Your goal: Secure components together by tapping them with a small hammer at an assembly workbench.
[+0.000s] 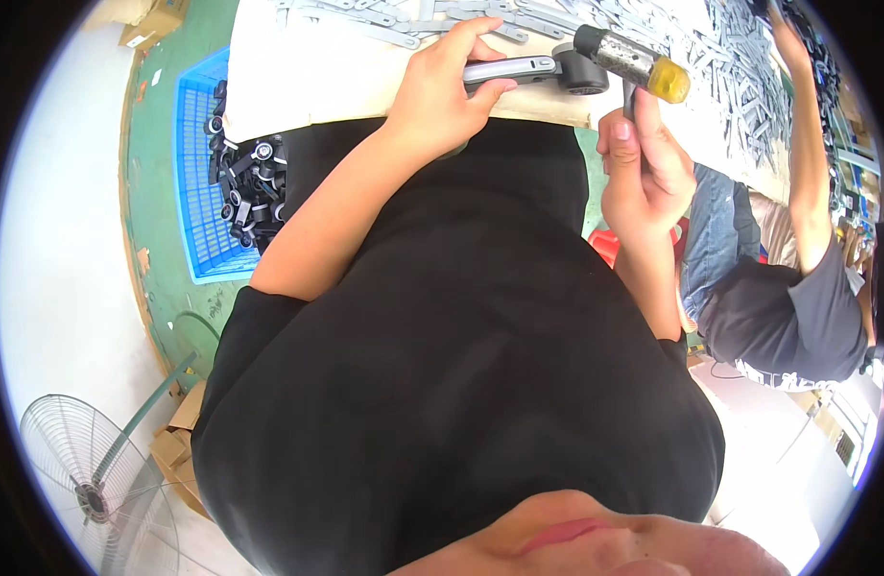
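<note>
My left hand is closed around a grey and black elongated part, thumb below and fingers above. At that part's right end is a round black head, over the table's near edge. My right hand grips the handle of a mallet, whose head has one black face and one yellow face. The mallet head is above and beside the round black end; whether they touch I cannot tell. Many flat grey metal pieces lie on the pale tabletop beyond my hands.
A blue crate filled with black round-ended parts stands on the green floor at my left. A standing fan and cardboard boxes are behind it. Close on my right sits another person, arm stretched toward the table.
</note>
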Demonstrator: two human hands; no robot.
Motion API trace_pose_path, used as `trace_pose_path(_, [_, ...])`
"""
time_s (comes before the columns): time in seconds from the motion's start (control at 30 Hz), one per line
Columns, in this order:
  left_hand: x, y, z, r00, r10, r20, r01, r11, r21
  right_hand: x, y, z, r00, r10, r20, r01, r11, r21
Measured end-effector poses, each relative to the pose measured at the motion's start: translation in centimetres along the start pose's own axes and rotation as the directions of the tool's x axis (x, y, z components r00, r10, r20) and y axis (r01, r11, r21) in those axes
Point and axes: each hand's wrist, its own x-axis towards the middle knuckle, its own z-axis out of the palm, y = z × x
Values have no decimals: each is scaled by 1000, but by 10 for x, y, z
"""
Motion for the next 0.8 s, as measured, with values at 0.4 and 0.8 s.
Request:
trace_pose_path(0.4, [-4,-11,-3,985,165,-43,-161,984,81,11,1,16,929,208,306,-19,853,-522])
trace_pose_path(0.8, [-3,-15,4,931,364,-20,-342,891,299,2,2,3,947,309,89,-202,788,-582])
